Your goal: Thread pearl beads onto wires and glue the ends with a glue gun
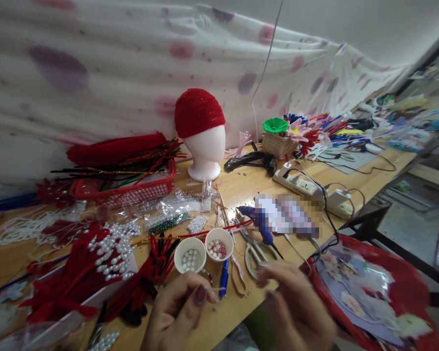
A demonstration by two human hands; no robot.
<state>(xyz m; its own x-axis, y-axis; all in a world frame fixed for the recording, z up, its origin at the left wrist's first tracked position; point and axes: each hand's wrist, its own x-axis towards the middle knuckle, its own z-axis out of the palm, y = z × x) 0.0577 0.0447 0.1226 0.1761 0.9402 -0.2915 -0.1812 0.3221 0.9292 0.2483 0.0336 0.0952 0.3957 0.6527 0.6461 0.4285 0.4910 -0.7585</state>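
Note:
My left hand [185,312] is closed in a pinch in front of the paper cups. A thin pale string [218,289] sticks out from its fingertips. Just behind those fingers shows a short row of small red and white beads [208,277]; whether it joins the string I cannot tell. Smeared by motion, my right hand [296,307] is raised at the table's front edge, fingers curled, and its grip is unclear. One paper cup [177,261] holds white pearl beads, the other cup [209,253] red and white ones. A blue pen [224,279] lies beside them.
Scissors [250,258] and a blue glue gun [264,226] lie beyond my right hand. A foam head [205,151] wears a red cap [199,113]. A red basket [142,187], red fuzzy stems [73,278], a power strip [303,187] and a red bag [406,273] surround the workspace.

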